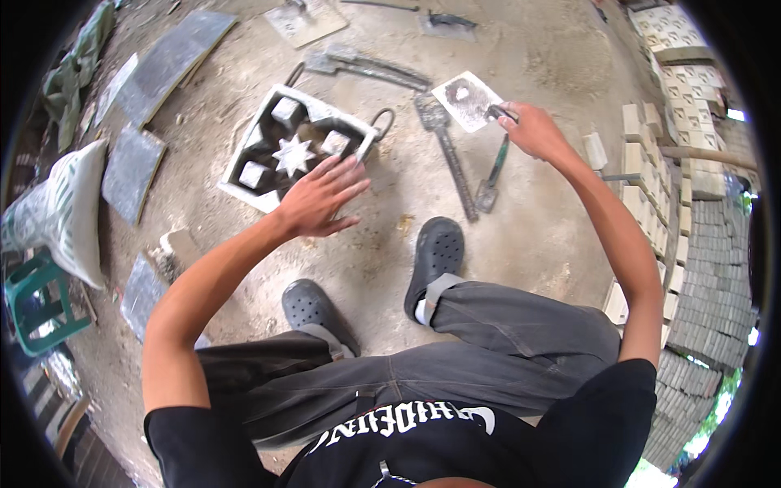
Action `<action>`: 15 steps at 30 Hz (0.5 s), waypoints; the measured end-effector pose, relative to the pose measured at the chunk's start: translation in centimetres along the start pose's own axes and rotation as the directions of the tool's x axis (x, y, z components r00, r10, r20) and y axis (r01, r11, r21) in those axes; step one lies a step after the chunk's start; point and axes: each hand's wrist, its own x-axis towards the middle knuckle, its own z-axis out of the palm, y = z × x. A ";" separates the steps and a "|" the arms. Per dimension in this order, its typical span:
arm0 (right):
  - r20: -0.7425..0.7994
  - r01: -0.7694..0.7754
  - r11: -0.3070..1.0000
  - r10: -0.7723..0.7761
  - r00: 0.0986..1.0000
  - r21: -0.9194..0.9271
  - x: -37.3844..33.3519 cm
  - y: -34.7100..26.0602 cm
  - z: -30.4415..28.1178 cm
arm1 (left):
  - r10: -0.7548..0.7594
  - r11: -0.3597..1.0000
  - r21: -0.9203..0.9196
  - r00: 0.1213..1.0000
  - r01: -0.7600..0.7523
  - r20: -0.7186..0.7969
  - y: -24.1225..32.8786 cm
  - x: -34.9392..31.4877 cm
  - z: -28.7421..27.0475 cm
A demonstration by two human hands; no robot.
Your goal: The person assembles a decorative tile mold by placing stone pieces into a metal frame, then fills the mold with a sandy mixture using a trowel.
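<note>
On the ground ahead sits a square metal mould (234,177) with dark channels, raised pale blocks, a white star-shaped piece (293,154) in its middle and wire loop handles. My left hand (324,199) is stretched out over its near right corner, fingers apart and holding nothing; whether it touches the rim I cannot tell. Farther right, my right hand (533,130) is closed round a short dark handle (502,112) at the edge of a white square plate (478,120). Dark powder and a pale lump show on the plate. I cannot tell whether handle and plate are joined.
A long metal bar tool (447,154) and a green-handled trowel (498,163) lie near my right hand. Another metal bar (374,69) lies beyond the mould. Grey slabs (134,171), a sack (69,211) and a green stool (45,305) stand left; stacked blocks (704,276) line the right.
</note>
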 end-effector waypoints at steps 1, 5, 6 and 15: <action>0.127 -0.196 0.979 0.188 0.974 0.059 0.4 0.0 -0.8 | -0.016 1.000 0.017 1.000 0.016 -0.023 0.1 0.2 -0.8; 0.132 -0.315 0.866 0.286 0.949 0.389 7.9 9.6 3.7 | -0.308 0.947 0.028 0.932 0.319 -0.192 -0.1 2.1 -0.7; 0.131 -0.335 0.831 0.309 0.942 0.444 9.7 10.5 4.4 | -0.354 0.931 0.022 0.915 0.365 -0.195 -0.5 2.4 -0.6; 0.064 -0.386 0.627 0.472 0.879 0.677 24.6 15.5 7.0 | -0.423 0.905 -0.001 0.901 0.425 -0.094 -1.1 3.8 -0.8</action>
